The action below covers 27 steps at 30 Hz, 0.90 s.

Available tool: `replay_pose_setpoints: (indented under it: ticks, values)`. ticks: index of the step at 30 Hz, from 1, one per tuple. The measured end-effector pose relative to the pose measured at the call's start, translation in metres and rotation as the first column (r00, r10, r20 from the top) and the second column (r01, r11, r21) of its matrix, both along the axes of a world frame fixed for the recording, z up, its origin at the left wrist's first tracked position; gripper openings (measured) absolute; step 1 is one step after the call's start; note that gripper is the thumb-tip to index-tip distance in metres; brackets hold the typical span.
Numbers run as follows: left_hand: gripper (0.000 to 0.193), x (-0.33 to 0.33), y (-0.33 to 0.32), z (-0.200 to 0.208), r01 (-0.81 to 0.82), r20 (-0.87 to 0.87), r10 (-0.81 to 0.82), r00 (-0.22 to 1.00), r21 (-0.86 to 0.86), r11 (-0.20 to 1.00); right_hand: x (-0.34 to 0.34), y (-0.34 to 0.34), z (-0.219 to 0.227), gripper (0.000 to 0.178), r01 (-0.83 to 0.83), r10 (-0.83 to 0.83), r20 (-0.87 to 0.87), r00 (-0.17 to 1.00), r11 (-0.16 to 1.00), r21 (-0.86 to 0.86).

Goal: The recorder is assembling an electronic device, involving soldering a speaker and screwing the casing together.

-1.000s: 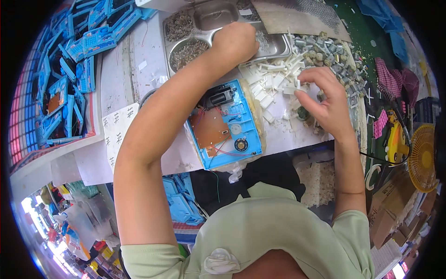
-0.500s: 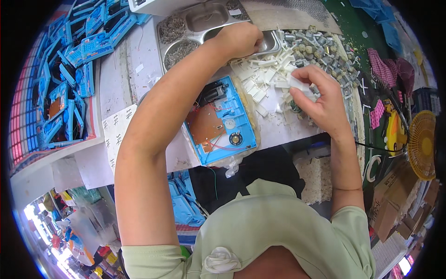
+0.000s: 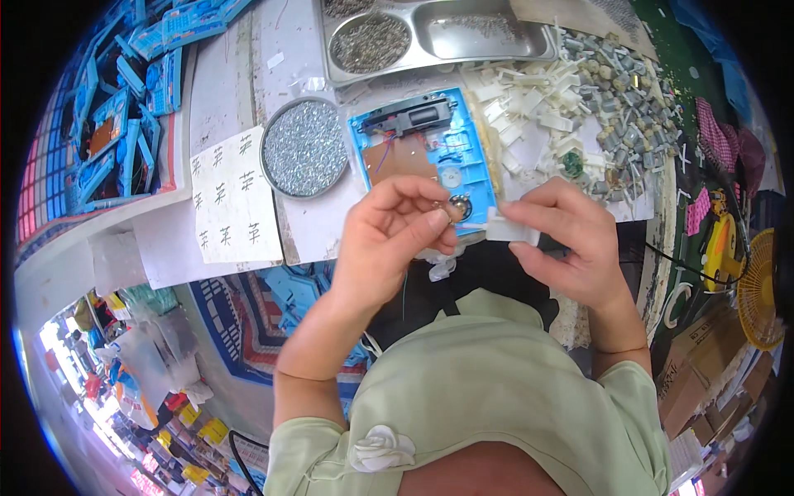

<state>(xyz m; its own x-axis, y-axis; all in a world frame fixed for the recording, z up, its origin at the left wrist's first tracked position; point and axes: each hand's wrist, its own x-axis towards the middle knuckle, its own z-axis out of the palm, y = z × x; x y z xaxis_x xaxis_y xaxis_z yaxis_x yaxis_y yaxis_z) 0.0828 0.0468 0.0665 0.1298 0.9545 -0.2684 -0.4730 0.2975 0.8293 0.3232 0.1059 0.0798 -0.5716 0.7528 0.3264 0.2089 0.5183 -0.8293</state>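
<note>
In front of me lies a blue plastic housing point(image 3: 478, 157) holding a brown circuit board point(image 3: 395, 159), wires, a black mechanism point(image 3: 409, 121) and a round speaker point(image 3: 461, 203). Over its near edge, my right hand point(image 3: 571, 236) pinches a small white plastic part point(image 3: 503, 228) between thumb and fingers. My left hand point(image 3: 397, 227) is just left of that part, thumb and fingertips pressed together. Something thin seems to reach from the left fingertips toward the white part; it is too small to name. The hands hide the housing's lower left corner.
Left of the housing stands a round dish point(image 3: 304, 147) of small silvery pieces beside a handwritten sheet point(image 3: 236, 198). Behind is a metal compartment tray point(image 3: 438, 54). White plastic parts point(image 3: 517, 103) and small grey motors point(image 3: 633, 132) lie heaped right. Blue housings point(image 3: 124, 124) pile far left.
My left hand has come back from the metal tray to near the housing's front edge. My right hand has moved down toward it, still holding the white part. The view has shifted too.
</note>
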Motion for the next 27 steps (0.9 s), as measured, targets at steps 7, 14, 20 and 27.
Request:
replay_pose_setpoints:
  ticks: [7,14,20,27]
  values:
    - [0.013,0.002,-0.015,-0.023,-0.045,0.291,0.101,0.951,-0.191,0.980,-0.006,-0.004,-0.003,0.035,-0.033,0.028,0.057,0.998,0.995,0.090]
    - [0.012,0.010,-0.015,-0.028,-0.017,0.079,0.022,0.997,-0.061,0.998,-0.005,-0.004,-0.005,0.038,-0.030,0.009,0.104,0.995,0.978,0.205]
    - [0.012,0.005,0.019,0.003,0.231,-0.589,-0.148,0.795,0.068,0.971,0.010,0.000,-0.018,0.035,0.006,-0.007,0.016,1.000,0.995,0.097]
    - [0.018,0.014,0.073,-0.018,0.626,-0.986,0.148,-0.077,0.067,0.777,0.037,0.002,-0.030,0.032,0.097,-0.113,-0.105,0.988,0.985,-0.145]
